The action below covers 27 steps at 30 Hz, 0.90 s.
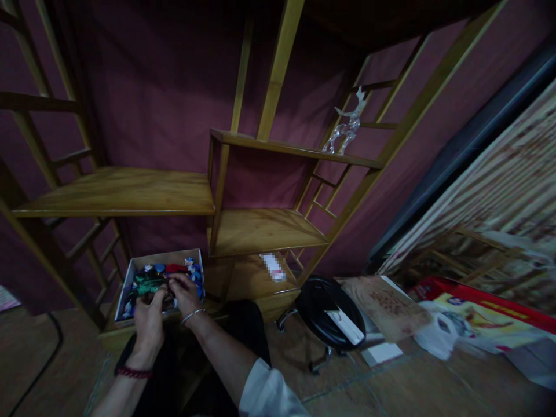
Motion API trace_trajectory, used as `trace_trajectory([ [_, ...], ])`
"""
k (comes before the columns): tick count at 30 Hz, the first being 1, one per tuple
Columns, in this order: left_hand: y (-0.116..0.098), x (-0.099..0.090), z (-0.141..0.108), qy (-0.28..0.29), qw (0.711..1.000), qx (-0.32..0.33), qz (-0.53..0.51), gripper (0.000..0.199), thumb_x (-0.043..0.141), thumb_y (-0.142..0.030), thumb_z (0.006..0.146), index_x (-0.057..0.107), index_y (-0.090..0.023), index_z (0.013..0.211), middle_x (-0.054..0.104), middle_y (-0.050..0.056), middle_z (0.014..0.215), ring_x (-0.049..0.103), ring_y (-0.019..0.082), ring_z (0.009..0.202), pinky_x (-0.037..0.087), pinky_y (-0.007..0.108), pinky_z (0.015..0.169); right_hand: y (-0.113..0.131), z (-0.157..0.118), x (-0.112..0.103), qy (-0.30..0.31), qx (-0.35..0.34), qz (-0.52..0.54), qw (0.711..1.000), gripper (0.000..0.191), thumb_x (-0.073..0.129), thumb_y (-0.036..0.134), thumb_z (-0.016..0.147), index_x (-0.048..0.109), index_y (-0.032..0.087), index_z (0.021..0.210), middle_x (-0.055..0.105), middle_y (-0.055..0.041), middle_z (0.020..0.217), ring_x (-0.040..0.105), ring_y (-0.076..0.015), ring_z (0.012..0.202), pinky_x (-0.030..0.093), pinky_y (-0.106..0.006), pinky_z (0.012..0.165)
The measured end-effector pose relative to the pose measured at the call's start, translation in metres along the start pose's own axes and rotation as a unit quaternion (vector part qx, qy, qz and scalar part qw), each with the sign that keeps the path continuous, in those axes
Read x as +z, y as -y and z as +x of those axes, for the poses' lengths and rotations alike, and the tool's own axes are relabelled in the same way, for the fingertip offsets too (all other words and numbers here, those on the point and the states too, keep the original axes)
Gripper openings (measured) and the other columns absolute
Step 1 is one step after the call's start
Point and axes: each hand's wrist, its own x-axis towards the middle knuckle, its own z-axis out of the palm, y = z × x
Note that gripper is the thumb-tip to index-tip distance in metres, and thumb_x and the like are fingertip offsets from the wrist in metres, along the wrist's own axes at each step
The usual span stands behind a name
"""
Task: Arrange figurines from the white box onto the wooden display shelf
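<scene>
Low at the left, a white cardboard box [123, 295] stands on the bottom board of a wooden shelf unit, filled with several small colourful figures, among them a green one [148, 282] and a red one [176, 268]. Over the box's front part, my left hand [150, 313] has its fingers bent inward, with a dark red bracelet on the wrist. Close beside it on the right is my right hand [185, 293], wearing a silver bracelet. The fingers of both hands are curled together at a small dark item too unclear to name.
A clear deer figurine [347, 124] stands on an upper shelf [295, 152]. A white item [273, 267] lies on the lowest shelf. To the right are a round black stool [319, 307] with a white box on it, a brown board [386, 304], a plastic bag [438, 330] and a red-yellow box [490, 318].
</scene>
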Motion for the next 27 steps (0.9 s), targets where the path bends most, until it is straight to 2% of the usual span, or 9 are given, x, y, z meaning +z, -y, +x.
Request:
trace_trajectory([
  [10, -0.022, -0.003, -0.019, 0.015, 0.999, -0.009, -0.037, 0.034, 0.062, -0.039, 0.057, 0.055, -0.015, 0.08, 0.059, 0.0, 0.071, 0.054, 0.015, 0.064, 0.042, 0.028, 0.063, 0.008, 0.0, 0.002, -0.007, 0.037, 0.03, 0.999, 0.022, 0.054, 0.035, 0.071, 0.064, 0.022, 0.086, 0.062, 0.0003, 0.087, 0.056, -0.0155, 0.086, 0.044, -0.028, 0.078],
  [15, -0.021, -0.005, -0.021, 0.036, 0.998, 0.008, -0.042, 0.035, 0.062, -0.043, 0.059, 0.055, -0.015, 0.077, 0.057, -0.001, 0.067, 0.051, 0.014, 0.062, 0.04, 0.026, 0.059, 0.007, 0.0, 0.004, 0.003, 0.058, 0.096, 0.994, 0.028, 0.055, 0.04, 0.068, 0.063, 0.021, 0.087, 0.062, 0.0004, 0.078, 0.057, -0.0148, 0.073, 0.046, -0.027, 0.067],
  [20, -0.025, -0.011, -0.021, 0.06, 0.996, 0.015, -0.061, 0.034, 0.062, -0.046, 0.058, 0.053, -0.015, 0.069, 0.054, -0.002, 0.06, 0.049, 0.013, 0.056, 0.039, 0.025, 0.053, 0.017, -0.003, 0.004, 0.021, 0.087, 0.135, 0.987, 0.03, 0.059, 0.041, 0.063, 0.062, 0.019, 0.082, 0.058, 0.0012, 0.064, 0.054, -0.0133, 0.058, 0.046, -0.026, 0.054],
  [24, -0.037, -0.014, -0.023, 0.079, 0.994, 0.012, -0.076, 0.032, 0.061, -0.045, 0.06, 0.052, -0.016, 0.067, 0.053, -0.003, 0.06, 0.048, 0.012, 0.057, 0.039, 0.023, 0.053, 0.027, -0.004, 0.002, 0.042, 0.097, 0.166, 0.98, 0.031, 0.065, 0.042, 0.056, 0.062, 0.017, 0.074, 0.056, 0.0019, 0.059, 0.051, -0.0116, 0.052, 0.045, -0.025, 0.051],
  [27, -0.044, -0.015, -0.025, 0.078, 0.993, -0.007, -0.092, 0.035, 0.065, -0.046, 0.055, 0.053, -0.016, 0.067, 0.052, -0.004, 0.061, 0.049, 0.011, 0.057, 0.038, 0.022, 0.051, 0.028, -0.004, -0.001, 0.048, 0.096, 0.184, 0.977, 0.034, 0.069, 0.043, 0.052, 0.063, 0.017, 0.072, 0.058, 0.0012, 0.061, 0.052, -0.0109, 0.054, 0.045, -0.025, 0.055],
])
